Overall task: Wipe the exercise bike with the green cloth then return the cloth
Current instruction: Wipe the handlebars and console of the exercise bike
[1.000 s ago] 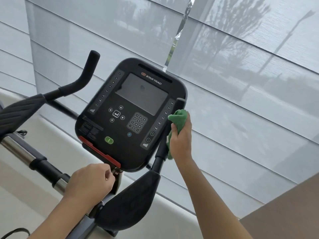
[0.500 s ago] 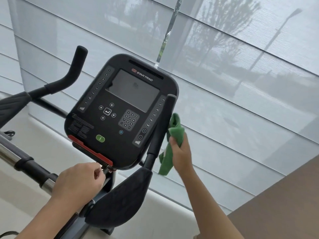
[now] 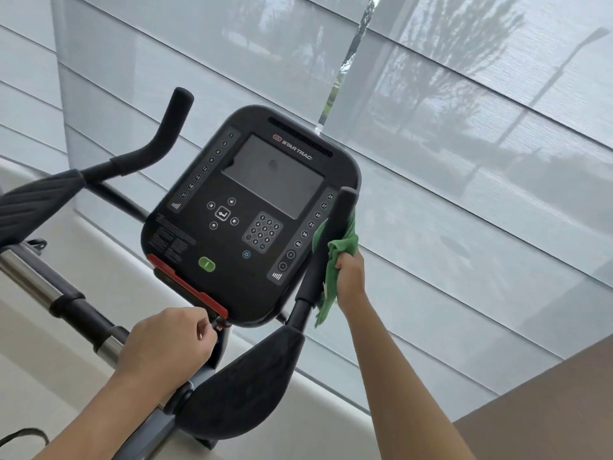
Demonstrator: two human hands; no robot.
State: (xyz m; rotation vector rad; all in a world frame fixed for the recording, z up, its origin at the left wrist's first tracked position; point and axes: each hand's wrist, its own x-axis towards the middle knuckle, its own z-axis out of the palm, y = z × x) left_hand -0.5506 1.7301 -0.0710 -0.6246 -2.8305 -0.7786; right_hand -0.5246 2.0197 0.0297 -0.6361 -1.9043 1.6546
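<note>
Grey window blinds [image 3: 464, 161] filled the background behind a black exercise bike [image 3: 252, 214]. At the console's right edge, the right hand [image 3: 351, 277] gripped a green cloth [image 3: 341, 250] bunched against the upright right handlebar [image 3: 326, 247]. At the console's bottom edge, the left hand [image 3: 166, 350] had its fingers curled around a small part beneath.

You had a bright green cloth [image 3: 341, 247] against the matte black handlebar post [image 3: 326, 247]. The black console [image 3: 252, 214] you faced carried a grey screen [image 3: 273, 180], a red strip [image 3: 187, 287], a green oval button [image 3: 206, 264] and white numerals. Pale grey ribbed blinds [image 3: 464, 161] hung behind it.
</note>
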